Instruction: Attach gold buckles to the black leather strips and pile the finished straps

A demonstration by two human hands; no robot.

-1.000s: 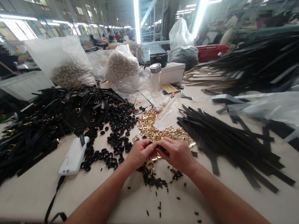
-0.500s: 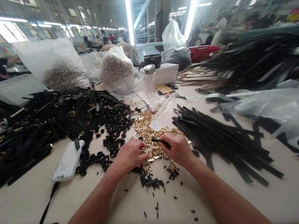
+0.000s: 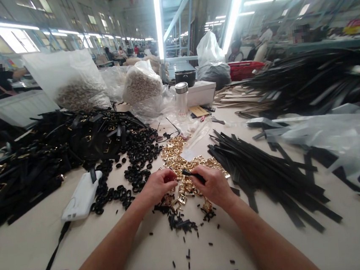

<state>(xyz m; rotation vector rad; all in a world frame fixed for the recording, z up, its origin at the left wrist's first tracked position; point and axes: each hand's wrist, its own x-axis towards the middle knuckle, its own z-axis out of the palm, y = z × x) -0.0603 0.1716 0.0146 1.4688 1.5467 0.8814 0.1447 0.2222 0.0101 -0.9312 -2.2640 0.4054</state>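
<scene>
My right hand is closed round a short black strap; one end of it sticks out to the left. A little to the left, my left hand has thumb and fingertips drawn together, and whatever is between them is too small to tell. The hands are apart, above a heap of gold buckles. Beyond my left hand lie many small black loops. Short black offcuts are scattered on the table just below the hands.
To the right lies a fanned bundle of black straps. Buckled black straps are piled on the left, behind a white power bank with a cable. Eyeglasses, a glass bottle and plastic bags stand or lie farther back.
My hands were together one second ago; they have since separated, with the strap staying in my right hand. My left hand's fingers, looser half a second ago, are now pinched together.
</scene>
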